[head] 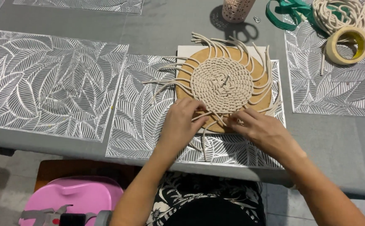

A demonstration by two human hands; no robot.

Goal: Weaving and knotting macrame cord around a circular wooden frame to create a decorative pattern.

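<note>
Both hands pinch cord ends at near edge of 1 woven cord disc (221,85): left hand (181,124) grip narrow, right hand (261,130) same. 1 yellow tape roll (348,45) far right on desk (157,29); 4 silver leaf mats (53,83).

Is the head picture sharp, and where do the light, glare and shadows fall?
Head view: mostly sharp, both hands, left hand and right hand, clear on the woven cord mat; silvery placemats shine with glare; the pink holder casts a dark shadow toward the camera.
</note>
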